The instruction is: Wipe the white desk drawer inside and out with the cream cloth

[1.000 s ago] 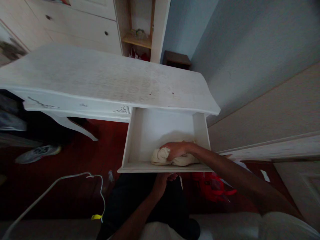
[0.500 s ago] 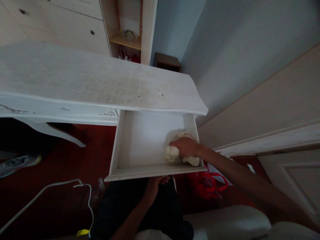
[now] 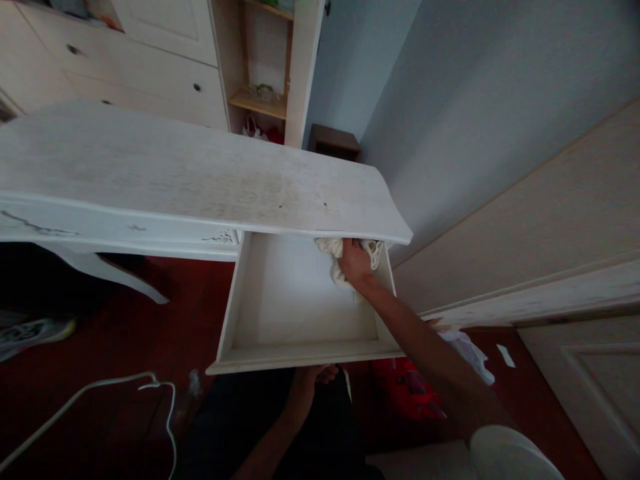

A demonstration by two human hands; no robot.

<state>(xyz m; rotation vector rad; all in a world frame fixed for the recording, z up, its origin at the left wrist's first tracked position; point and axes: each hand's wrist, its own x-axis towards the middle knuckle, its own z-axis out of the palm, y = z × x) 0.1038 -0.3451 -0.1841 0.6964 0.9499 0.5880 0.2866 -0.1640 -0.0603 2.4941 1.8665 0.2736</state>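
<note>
My right hand (image 3: 355, 261) is closed on a bunched cream cloth (image 3: 342, 275), wiping distance from the back right corner of a pulled-out white drawer (image 3: 285, 300). Folds of the cloth stick out on both sides of the hand, and part of it lies under the table's edge. Below the drawer's front panel (image 3: 305, 359) is my left hand (image 3: 306, 390), palm turned up, with loosely bent fingers and nothing visible in it. The panel hides its upper part, so I cannot tell whether it touches the drawer.
The drawer belongs to a long white table (image 3: 210, 173) with stained top. A wall (image 3: 450, 133) runs along the right. On the floor lie a red bag (image 3: 407, 390), a white plastic bag (image 3: 467, 353), a white cable (image 3: 100, 383) and a shoe (image 3: 37, 333). A white cabinet (image 3: 150, 60) stands behind.
My right hand has moved the cloth from the drawer's front right part to its back right corner. My left hand stays below the front panel. The view has shifted slightly.
</note>
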